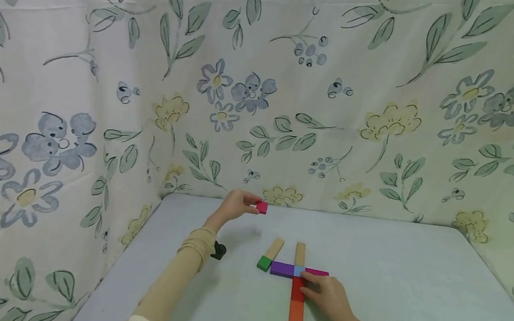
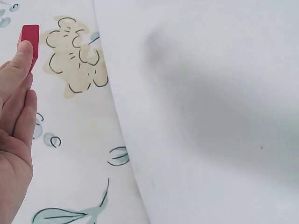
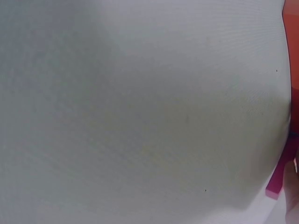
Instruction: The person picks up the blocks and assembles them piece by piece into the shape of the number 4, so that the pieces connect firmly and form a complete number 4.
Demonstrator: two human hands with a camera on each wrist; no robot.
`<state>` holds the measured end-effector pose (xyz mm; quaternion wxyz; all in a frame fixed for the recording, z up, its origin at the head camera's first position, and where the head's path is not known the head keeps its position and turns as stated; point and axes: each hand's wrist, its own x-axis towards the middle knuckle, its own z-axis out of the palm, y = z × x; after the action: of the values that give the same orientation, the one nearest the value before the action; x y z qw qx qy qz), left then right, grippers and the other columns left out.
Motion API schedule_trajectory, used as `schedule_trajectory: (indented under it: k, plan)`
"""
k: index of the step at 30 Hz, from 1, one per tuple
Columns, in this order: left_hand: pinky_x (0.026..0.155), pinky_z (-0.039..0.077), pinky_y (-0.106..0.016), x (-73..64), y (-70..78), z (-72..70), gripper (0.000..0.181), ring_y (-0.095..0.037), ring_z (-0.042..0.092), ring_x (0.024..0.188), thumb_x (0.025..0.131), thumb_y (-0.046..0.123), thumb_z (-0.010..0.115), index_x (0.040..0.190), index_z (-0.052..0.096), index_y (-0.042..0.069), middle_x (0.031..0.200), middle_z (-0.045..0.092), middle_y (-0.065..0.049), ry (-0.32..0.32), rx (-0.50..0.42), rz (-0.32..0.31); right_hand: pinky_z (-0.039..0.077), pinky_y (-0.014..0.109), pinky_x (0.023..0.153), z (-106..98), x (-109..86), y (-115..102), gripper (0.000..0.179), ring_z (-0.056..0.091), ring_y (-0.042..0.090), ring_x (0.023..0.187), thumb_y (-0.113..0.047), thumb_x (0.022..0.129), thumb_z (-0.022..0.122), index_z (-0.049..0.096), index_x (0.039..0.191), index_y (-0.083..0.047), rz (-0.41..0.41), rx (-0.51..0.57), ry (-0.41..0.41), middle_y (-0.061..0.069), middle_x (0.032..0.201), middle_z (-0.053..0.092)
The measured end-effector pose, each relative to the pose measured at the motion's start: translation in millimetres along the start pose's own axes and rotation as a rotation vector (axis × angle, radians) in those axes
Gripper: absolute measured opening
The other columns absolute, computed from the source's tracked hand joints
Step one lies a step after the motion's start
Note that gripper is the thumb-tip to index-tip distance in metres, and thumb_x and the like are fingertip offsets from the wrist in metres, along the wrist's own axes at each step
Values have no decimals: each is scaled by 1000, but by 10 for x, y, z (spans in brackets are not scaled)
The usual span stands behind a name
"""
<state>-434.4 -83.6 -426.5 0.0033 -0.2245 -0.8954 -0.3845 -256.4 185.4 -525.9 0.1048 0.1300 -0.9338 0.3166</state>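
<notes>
My left hand (image 1: 234, 205) is raised over the table's far edge and pinches a small crimson block (image 1: 262, 207) between thumb and fingertips. In the left wrist view, the thumb lies across the block's face. My right hand (image 1: 328, 298) touches a cross of flat blocks. Its index fingertip is at the light blue cube (image 1: 299, 270) in the centre, and its thumb is by the red block (image 1: 298, 290). A purple block (image 1: 282, 269) lies left of the cube, a magenta block (image 1: 317, 272) right, a wood-coloured block (image 1: 300, 253) beyond, and an orange block (image 1: 296, 318) nearest me.
Left of the cross, a green cube (image 1: 264, 263) touches the end of a slanted wood-coloured block (image 1: 276, 248). The white table (image 1: 416, 292) is bordered by floral cloth (image 1: 294, 105) behind and at the left.
</notes>
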Motion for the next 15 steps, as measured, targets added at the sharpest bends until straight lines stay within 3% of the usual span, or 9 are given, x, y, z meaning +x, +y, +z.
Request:
schedule_trajectory:
  k: [7, 11, 15]
  plan:
    - [91, 51, -33, 55, 97, 215, 40, -24, 64, 110, 79, 10, 75, 118, 67, 6, 118, 68, -10, -22, 2, 34, 37, 14, 54, -5, -4, 8, 36, 49, 1, 67, -17, 75, 78, 72, 110, -9, -30, -10, 23, 6, 92, 75]
    - [92, 51, -34, 62, 140, 344, 39, -24, 63, 110, 80, 8, 74, 118, 67, 6, 118, 68, -10, -26, -15, 44, 34, 15, 53, -12, 1, 3, 37, 47, 1, 66, -18, 76, 78, 72, 111, -9, -17, -4, 4, 5, 91, 75]
    - [93, 50, -36, 60, 157, 480, 37, -25, 63, 111, 80, 7, 73, 117, 68, 5, 118, 68, -11, -26, -27, 39, 39, 14, 57, -12, 1, -11, 37, 53, 5, 71, -18, 77, 77, 71, 112, -10, 5, 11, -15, 6, 96, 74]
